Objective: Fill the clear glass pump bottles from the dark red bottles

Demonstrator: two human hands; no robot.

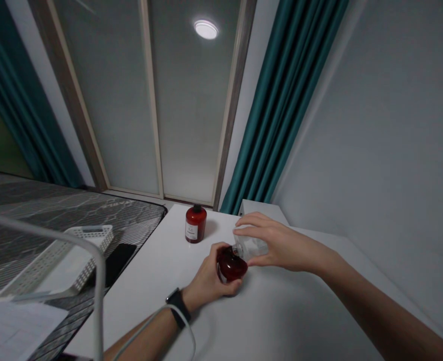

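My left hand [210, 277] is wrapped round a dark red bottle [233, 265] on the white table; its neck carries no cap. Between the fingers and thumb of my right hand [268, 239] is a small clear bottle [254, 247]. It tilts so that its mouth meets the neck of the red bottle. Whether liquid passes between them I cannot tell. Farther back stands a second red bottle [195, 225], upright, with a black cap and a white label. A dark watch [178, 306] is on my left wrist.
To the left, a white perforated basket [93, 241], a black flat object [118, 260] and paper sheets [14, 326] lie on a grey patterned surface. A pale curved tube [100, 286] rises in front. The white table [149, 271] meets a wall on the right.
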